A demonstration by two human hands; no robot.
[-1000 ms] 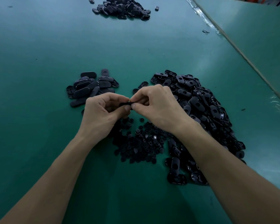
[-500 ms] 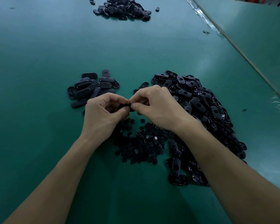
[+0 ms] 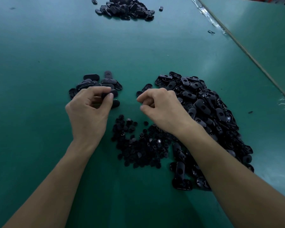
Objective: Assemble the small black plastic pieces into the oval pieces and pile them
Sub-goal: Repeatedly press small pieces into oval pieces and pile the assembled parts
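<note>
You are pinching one oval piece between the thumb and fingertips of your left hand, directly over the small pile at left. Your right hand is hovering loosely curled, holding nothing, between the small round pieces and the big heap of ovals on the green table
</note>
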